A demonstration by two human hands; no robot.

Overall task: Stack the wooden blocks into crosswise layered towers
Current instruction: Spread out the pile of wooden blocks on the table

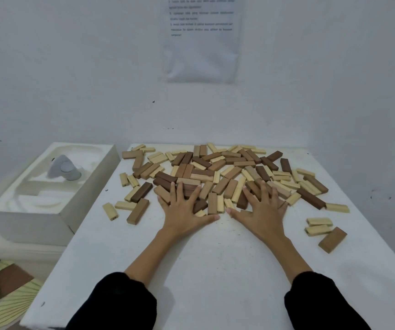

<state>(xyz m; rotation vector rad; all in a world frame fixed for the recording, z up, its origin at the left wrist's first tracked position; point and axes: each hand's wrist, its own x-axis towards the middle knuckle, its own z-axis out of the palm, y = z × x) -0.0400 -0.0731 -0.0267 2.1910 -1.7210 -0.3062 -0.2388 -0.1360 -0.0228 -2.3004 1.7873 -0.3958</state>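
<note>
Beneath all, table (215,270): white, speckled top, from 6 to 12 o'clock.
Foam box (49,210): white, at 9 o'clock beside the table; grey object (64,171) inside.
Block pile (227,172): loose light and dark wooden pieces, unstacked, centre to 12 o'clock; strays (319,221) at 3 o'clock.
Left hand (182,210): flat, fingers splayed wide on the pile's near edge.
Right hand (263,210): splayed flat on the pile, gripping nothing.
Wall sheet (201,55): 12 o'clock, print too blurred to read.

Wooden blocks (218,177), matt, pale to dark brown, at frame centre. The table (215,270) below is matt white, faintly speckled. Black cloth sleeves (120,303) sit bottom.
</note>
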